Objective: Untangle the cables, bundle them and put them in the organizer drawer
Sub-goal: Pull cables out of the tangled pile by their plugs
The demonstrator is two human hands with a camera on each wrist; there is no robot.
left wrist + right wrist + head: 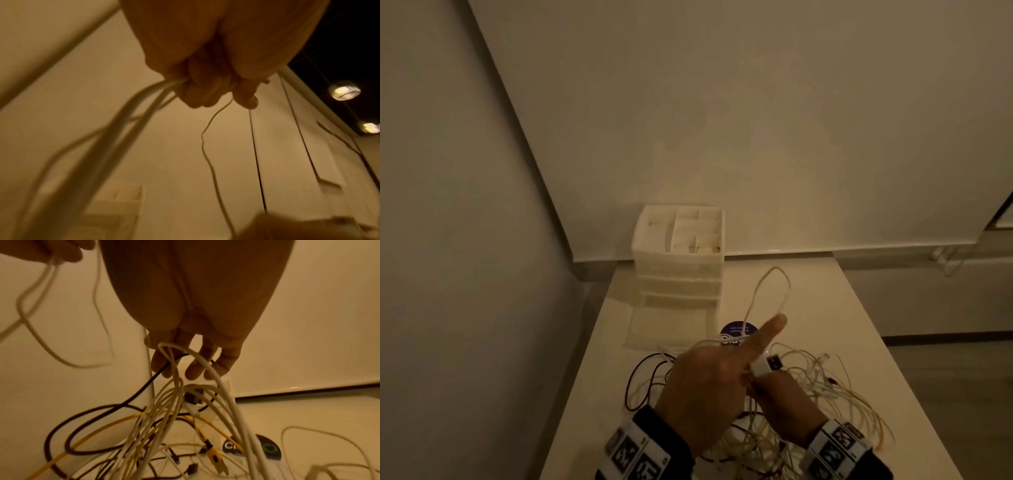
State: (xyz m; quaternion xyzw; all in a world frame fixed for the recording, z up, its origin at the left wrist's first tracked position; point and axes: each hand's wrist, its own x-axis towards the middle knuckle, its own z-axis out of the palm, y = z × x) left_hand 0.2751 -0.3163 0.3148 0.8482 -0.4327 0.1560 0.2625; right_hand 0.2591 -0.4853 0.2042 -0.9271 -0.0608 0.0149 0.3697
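The untangling step is in hand, and it looks early: most of the cables [808, 387] lie in one knotted heap on the tabletop [825, 301], directly under and around both hands.

The left hand [709, 387] has its grip closed on several white cable strands; the left wrist view shows the fingers [197, 91] curled round them, with one thin strand trailing down from the fingertips. In the head view its index finger sticks out forward, and a long white loop [770, 291] lies just beyond that fingertip.

The right hand [784, 407] sits just right of the left, touching it or nearly so, with a white USB plug [767, 365] at its fingertips. Its fingers [195, 368] hang loosely curled with white strands and a dark cable looped over them; whether they truly pinch anything I cannot tell.

The organizer [678, 260] stands ahead and to the left of both grips, well apart, its lowest drawer [667, 325] pulled open towards the heap. A round dark sticker [734, 330] lies between drawer and hands.

Next, I judge, one cable must be followed to its plug and drawn free of the heap slowly, since a hard pull would tighten the knots.
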